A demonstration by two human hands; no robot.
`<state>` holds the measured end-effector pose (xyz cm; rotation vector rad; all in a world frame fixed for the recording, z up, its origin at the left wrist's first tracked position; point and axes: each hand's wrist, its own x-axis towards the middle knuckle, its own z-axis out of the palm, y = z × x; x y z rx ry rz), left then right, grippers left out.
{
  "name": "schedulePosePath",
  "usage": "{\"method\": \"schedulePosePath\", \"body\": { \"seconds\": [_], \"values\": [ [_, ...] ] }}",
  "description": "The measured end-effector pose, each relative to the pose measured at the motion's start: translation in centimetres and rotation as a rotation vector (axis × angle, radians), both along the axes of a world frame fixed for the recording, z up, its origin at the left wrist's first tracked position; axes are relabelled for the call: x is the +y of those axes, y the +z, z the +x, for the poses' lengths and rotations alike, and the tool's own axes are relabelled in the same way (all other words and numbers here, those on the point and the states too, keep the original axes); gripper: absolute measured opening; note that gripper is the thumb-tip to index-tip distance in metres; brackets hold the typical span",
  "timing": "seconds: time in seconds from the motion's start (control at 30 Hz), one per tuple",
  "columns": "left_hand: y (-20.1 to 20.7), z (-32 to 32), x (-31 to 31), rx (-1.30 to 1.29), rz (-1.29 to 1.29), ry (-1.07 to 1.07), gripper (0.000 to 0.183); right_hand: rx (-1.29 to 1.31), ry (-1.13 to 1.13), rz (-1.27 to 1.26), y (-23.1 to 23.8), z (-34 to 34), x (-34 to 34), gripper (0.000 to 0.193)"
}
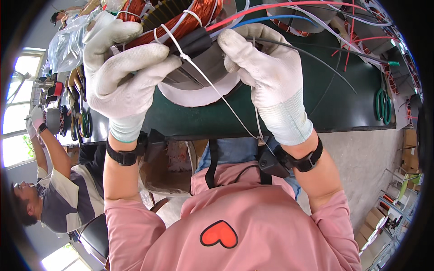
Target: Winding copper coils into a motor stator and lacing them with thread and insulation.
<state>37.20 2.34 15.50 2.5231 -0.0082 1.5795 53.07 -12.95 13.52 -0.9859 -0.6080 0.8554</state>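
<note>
A motor stator (194,74) with copper windings (178,29) stands at the table's near edge, its lower side on a white pad (199,95). A black sleeve (192,44) covers a wire bundle at the windings. White cord (210,83) is tied round the sleeve, drops below the table edge, and rises behind my right hand. My white-gloved left hand (129,67) is closed at the stator's left side, fingertips beside the knot. At the sleeve's right end my gloved right hand (266,63) pinches, thumb near the wires. What lies inside either grip is hidden.
Red (280,5), blue (275,17) and black (316,54) wires trail right over the dark green table (334,104). Green-handled scissors (383,106) lie at the right, more tools at the left. Below the edge stands a box (165,167). A co-worker (58,189) works at the left.
</note>
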Motion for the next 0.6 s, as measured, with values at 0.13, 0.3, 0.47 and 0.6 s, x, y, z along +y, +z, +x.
{"method": "schedulePosePath", "body": {
  "seconds": [0.13,0.3,0.47,0.6],
  "values": [
    [-0.1,0.1,0.0,-0.001,0.021,0.023,0.033,-0.200,-0.097,-0.100,-0.5,-1.1,-1.1,0.021],
    [0.3,0.5,-0.3,-0.040,0.040,0.002,0.032,-0.496,0.274,-0.037,-2.6,-2.9,-5.9,0.018],
    [0.6,-0.1,-0.2,-0.001,0.062,0.051,0.032,-0.793,0.234,0.151,3.9,-0.8,-8.0,0.019],
    [1.2,0.5,-0.6,0.031,0.114,0.081,0.033,-0.173,0.533,0.482,3.2,-1.7,-3.5,0.029]
  ]
}}
